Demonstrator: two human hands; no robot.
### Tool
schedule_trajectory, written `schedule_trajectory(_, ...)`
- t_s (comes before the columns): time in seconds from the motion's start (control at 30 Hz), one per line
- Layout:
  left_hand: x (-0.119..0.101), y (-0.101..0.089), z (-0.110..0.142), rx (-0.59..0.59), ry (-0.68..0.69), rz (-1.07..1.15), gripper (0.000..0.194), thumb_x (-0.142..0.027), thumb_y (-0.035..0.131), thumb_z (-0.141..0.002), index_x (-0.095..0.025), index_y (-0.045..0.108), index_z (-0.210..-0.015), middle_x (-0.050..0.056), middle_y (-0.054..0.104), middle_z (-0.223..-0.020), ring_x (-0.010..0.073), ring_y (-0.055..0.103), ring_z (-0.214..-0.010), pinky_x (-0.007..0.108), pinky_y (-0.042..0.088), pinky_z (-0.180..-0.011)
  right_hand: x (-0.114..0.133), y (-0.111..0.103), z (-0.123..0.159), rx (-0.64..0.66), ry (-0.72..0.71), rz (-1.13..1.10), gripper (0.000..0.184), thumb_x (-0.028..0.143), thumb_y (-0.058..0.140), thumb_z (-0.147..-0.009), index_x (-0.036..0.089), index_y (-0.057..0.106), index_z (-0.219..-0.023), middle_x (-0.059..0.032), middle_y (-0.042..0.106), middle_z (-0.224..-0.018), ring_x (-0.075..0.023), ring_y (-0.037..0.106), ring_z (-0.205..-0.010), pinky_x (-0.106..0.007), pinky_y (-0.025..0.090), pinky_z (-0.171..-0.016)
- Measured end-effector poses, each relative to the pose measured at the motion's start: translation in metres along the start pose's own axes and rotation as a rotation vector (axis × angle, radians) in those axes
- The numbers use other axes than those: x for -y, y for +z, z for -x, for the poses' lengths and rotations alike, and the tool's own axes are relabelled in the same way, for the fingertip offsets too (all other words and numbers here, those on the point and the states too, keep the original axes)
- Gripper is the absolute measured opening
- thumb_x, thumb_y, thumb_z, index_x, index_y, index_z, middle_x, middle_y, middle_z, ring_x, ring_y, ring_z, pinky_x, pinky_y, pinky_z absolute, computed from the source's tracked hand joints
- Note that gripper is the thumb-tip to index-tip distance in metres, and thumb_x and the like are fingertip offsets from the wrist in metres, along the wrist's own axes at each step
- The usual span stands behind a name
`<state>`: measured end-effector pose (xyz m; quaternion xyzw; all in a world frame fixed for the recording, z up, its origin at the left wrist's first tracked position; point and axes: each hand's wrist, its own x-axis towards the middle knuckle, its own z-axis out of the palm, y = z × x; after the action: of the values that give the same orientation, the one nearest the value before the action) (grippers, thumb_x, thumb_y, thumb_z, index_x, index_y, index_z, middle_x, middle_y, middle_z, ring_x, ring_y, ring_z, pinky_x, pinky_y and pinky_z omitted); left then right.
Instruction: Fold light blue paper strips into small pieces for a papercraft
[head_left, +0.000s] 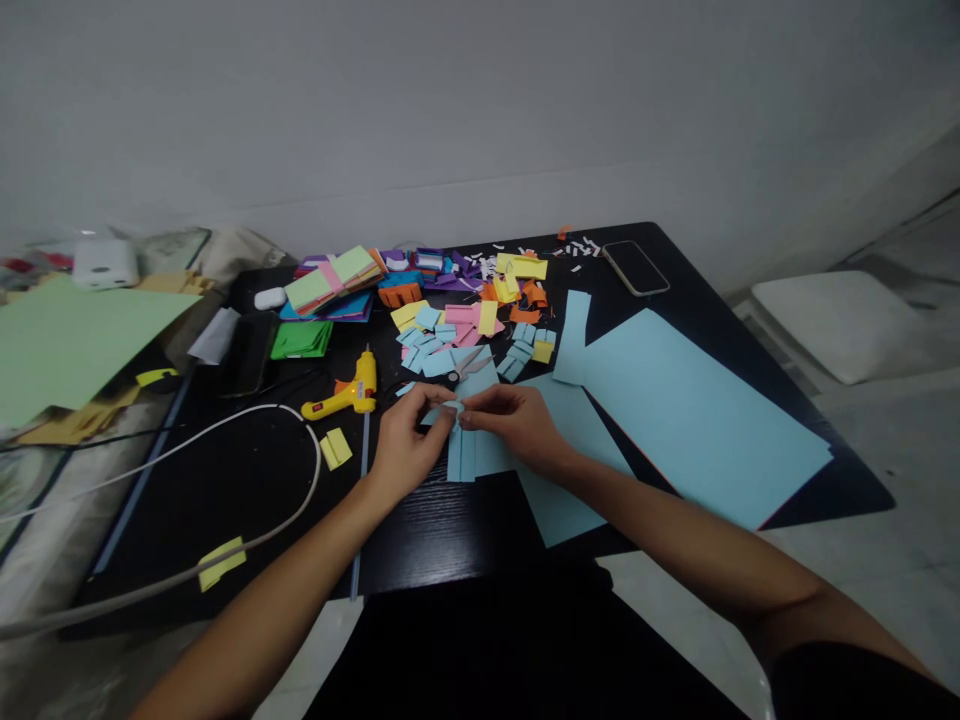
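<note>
My left hand (409, 445) and my right hand (516, 425) meet over a small light blue paper strip (463, 455) near the middle of the black table (247, 480). Both hands pinch the strip's upper end, fingertips almost touching. The strip's lower part hangs down onto the table between my wrists. Scissors (466, 366) lie just beyond my fingers. A yellow glue gun (346, 396) rests to the left of my left hand.
Large light blue sheets (690, 410) cover the table's right side. A heap of small coloured paper pieces (465, 310) lies behind the scissors, with a phone (635, 267) at the back right. A white cable (225, 500) loops at left, beside a green sheet (67, 345).
</note>
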<state>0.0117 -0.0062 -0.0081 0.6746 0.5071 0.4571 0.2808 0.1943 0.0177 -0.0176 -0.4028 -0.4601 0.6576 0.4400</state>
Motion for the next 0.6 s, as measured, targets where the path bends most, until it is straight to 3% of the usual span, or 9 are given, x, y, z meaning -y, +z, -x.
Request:
schedule_trajectory(0.37, 0.0074, 0.0018, -0.0002, 0.007, -0.036, 0.103, 0.012, -0.025, 0.067, -0.093, -0.021, 0.068, -0.104, 0.001, 0.073, -0.096, 0.0158, 0.071, -0.089, 0.029, 0.057, -0.082, 0.0009, -0.0002, -0.0005, 0.039, -0.005, -0.027, 0.026, 0.032, 0.094, -0.065, 0.021, 0.079, -0.082, -0.0008, 0.078, -0.081, -0.0175, 0.074, -0.079, -0.039, 0.060, -0.088)
schedule_trajectory(0.6, 0.0059, 0.0021, -0.0002, 0.024, -0.040, 0.045, 0.015, -0.021, 0.065, -0.092, -0.021, 0.067, -0.106, 0.001, 0.072, -0.097, 0.0163, 0.070, -0.090, 0.029, 0.055, -0.082, -0.0036, -0.0004, -0.0038, 0.031, 0.003, -0.054, 0.027, 0.032, 0.092, -0.066, 0.020, 0.077, -0.085, -0.0006, 0.077, -0.080, -0.0168, 0.073, -0.076, -0.037, 0.061, -0.084)
